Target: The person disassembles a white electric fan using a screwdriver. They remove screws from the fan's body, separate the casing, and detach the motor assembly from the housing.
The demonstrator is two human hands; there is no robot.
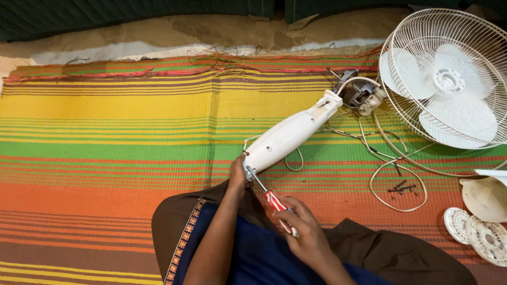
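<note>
A white fan neck housing [289, 135] lies slantwise on the striped mat, its far end joined to the bare motor [360, 94]. My left hand [237, 175] grips the housing's near end. My right hand [302, 232] is closed around the red-and-white handle of a screwdriver [266, 193], whose metal tip touches the housing's near end right by my left hand. The white fan cage with its blades [446, 78] rests at the far right, beside the motor.
White cords [390, 174] loop over the mat to the right of the housing, with several dark screws [401, 187] among them. White plastic fan parts [483, 221] lie at the right edge. My knees frame the bottom; the mat's frayed far edge meets bare floor.
</note>
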